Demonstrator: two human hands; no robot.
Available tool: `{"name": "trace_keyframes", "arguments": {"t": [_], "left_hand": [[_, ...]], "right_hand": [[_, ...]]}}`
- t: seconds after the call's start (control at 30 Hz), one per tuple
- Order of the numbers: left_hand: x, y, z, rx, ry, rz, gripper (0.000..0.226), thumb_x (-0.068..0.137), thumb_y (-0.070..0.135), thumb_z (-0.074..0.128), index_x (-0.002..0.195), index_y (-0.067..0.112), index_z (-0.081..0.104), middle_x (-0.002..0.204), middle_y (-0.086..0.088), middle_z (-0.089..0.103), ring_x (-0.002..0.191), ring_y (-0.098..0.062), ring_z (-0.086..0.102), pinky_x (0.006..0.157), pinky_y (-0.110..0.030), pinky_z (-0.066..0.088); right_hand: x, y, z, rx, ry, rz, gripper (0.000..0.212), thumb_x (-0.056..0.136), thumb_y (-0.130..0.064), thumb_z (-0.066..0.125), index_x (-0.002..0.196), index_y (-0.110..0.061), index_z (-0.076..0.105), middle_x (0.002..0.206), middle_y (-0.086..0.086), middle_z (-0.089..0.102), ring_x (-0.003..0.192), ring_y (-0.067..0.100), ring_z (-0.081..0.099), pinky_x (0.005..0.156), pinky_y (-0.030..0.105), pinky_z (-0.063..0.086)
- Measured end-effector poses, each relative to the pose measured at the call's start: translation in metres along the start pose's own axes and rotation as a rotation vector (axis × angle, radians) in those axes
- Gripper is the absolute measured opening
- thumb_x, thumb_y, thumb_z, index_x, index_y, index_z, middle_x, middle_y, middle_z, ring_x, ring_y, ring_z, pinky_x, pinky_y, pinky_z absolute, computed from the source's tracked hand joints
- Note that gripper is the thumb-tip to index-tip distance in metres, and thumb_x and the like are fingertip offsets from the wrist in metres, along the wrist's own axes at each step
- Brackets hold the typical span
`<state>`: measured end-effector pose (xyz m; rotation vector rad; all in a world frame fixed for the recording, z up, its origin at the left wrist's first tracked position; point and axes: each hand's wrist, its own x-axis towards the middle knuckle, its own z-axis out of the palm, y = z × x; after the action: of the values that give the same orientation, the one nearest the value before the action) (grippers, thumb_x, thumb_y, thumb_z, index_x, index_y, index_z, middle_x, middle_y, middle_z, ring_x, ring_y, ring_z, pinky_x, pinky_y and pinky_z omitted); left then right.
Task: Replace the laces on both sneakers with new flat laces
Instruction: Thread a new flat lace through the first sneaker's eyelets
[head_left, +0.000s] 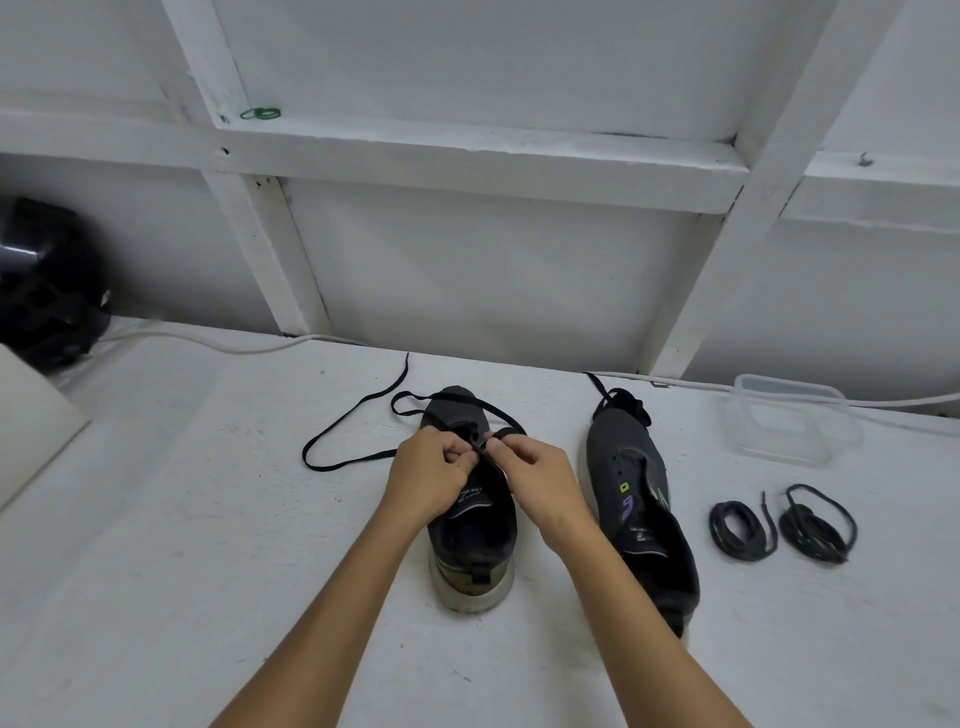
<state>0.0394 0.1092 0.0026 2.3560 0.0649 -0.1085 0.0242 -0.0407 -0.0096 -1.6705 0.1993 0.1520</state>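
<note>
Two hands meet over the left sneaker (470, 525) at mid-bench (208, 545): the left hand (428, 475) and right hand (540, 475) each pinch the flat black lace (332, 441) at the eyelets, its loose end trailing left. The right sneaker (639, 499) lies beside it, another flat lace (621, 400) at its toe. Two coiled old laces (782, 522) sit further right.

You have a dark grey sneaker (470, 525) with an off-white sole and an olive heel patch, threaded with a black flat lace (340, 441). The second sneaker (636, 499) is charcoal (small lime and purple marks on its side). The two coiled laces (782, 522) are black. The tabletop (182, 545) and wall are white.
</note>
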Motion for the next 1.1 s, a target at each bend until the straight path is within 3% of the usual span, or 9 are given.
{"name": "trace_keyframes", "arguments": {"t": [0.07,0.2,0.33,0.43,0.67,0.8,0.9,1.0,1.1], "left_hand": [[-0.001,0.001,-0.002,-0.012,-0.023,-0.003,0.005,0.094,0.025,0.065,0.089,0.026,0.066,0.095,0.009,0.058,0.08,0.002,0.055,0.074,-0.017,0.041],[-0.005,-0.001,-0.016,-0.172,-0.066,-0.071,0.007,0.093,0.025,0.065,0.09,0.026,0.071,0.092,0.011,0.069,0.085,-0.001,0.063,0.072,-0.018,0.047],[-0.014,0.001,-0.028,-0.291,-0.08,-0.029,0.008,0.092,0.026,0.066,0.086,0.029,0.071,0.091,0.013,0.069,0.082,0.002,0.064,0.072,-0.017,0.046],[-0.021,-0.004,-0.035,-0.405,-0.061,0.029,0.011,0.097,0.024,0.062,0.09,0.029,0.068,0.1,0.017,0.069,0.094,0.005,0.063,0.081,-0.017,0.048],[-0.028,-0.012,-0.039,-1.098,-0.057,-0.05,0.017,0.107,0.016,0.04,0.094,0.013,0.052,0.115,-0.013,0.073,0.116,-0.025,0.067,0.091,-0.039,0.047],[-0.028,-0.006,-0.038,-1.169,0.033,-0.086,0.027,0.109,0.019,0.035,0.087,0.01,0.048,0.076,-0.005,0.068,0.084,-0.02,0.072,0.089,-0.039,0.052],[-0.021,-0.005,-0.059,-1.317,0.153,-0.123,0.032,0.108,0.017,0.036,0.076,0.016,0.04,0.056,0.005,0.038,0.048,-0.01,0.041,0.069,-0.031,0.055],[-0.015,-0.01,-0.089,-1.04,0.272,-0.12,0.031,0.094,0.021,0.049,0.064,0.023,0.044,0.052,0.007,0.028,0.047,-0.013,0.022,0.043,-0.023,0.029],[-0.015,-0.015,-0.087,-0.173,0.179,-0.01,0.023,0.087,0.049,0.066,0.071,0.032,0.063,0.051,0.011,0.041,0.048,-0.007,0.038,0.048,-0.02,0.032]], "right_hand": [[-0.012,0.006,0.005,-0.004,-0.027,-0.048,0.021,0.096,-0.041,0.062,0.088,-0.028,0.076,0.082,-0.01,0.073,0.077,0.001,0.065,0.068,0.014,0.049],[-0.033,0.024,0.015,-0.039,-0.039,-0.095,0.026,0.101,-0.037,0.058,0.123,-0.031,0.07,0.115,-0.015,0.072,0.11,-0.001,0.064,0.095,0.02,0.051],[-0.041,0.029,0.015,-0.011,0.045,-0.013,0.028,0.105,-0.039,0.048,0.101,-0.03,0.074,0.094,-0.009,0.076,0.093,0.01,0.07,0.088,0.035,0.057],[-0.042,0.03,0.018,-0.054,0.045,-0.032,0.028,0.106,-0.039,0.046,0.1,-0.031,0.072,0.094,-0.011,0.075,0.091,0.005,0.069,0.084,0.029,0.055],[-0.041,0.026,0.021,-0.039,0.109,0.006,0.032,0.105,-0.04,0.047,0.086,-0.024,0.068,0.084,-0.008,0.072,0.082,0.008,0.066,0.074,0.022,0.051],[-0.038,0.023,0.02,-0.065,0.113,0.011,0.036,0.106,-0.038,0.043,0.087,-0.02,0.067,0.085,-0.005,0.072,0.084,0.011,0.066,0.075,0.026,0.053],[-0.037,0.022,0.018,-0.072,0.158,0.019,0.037,0.106,-0.036,0.042,0.085,-0.018,0.066,0.084,-0.002,0.071,0.083,0.015,0.065,0.075,0.029,0.051],[-0.04,0.022,0.02,-0.066,0.136,-0.013,0.034,0.106,-0.036,0.045,0.088,-0.014,0.065,0.086,0.001,0.07,0.085,0.015,0.065,0.076,0.031,0.052],[-0.045,0.021,0.024,-0.01,0.107,-0.075,0.023,0.106,-0.034,0.048,0.112,-0.031,0.071,0.106,-0.018,0.073,0.102,-0.006,0.064,0.084,0.01,0.05]]}}
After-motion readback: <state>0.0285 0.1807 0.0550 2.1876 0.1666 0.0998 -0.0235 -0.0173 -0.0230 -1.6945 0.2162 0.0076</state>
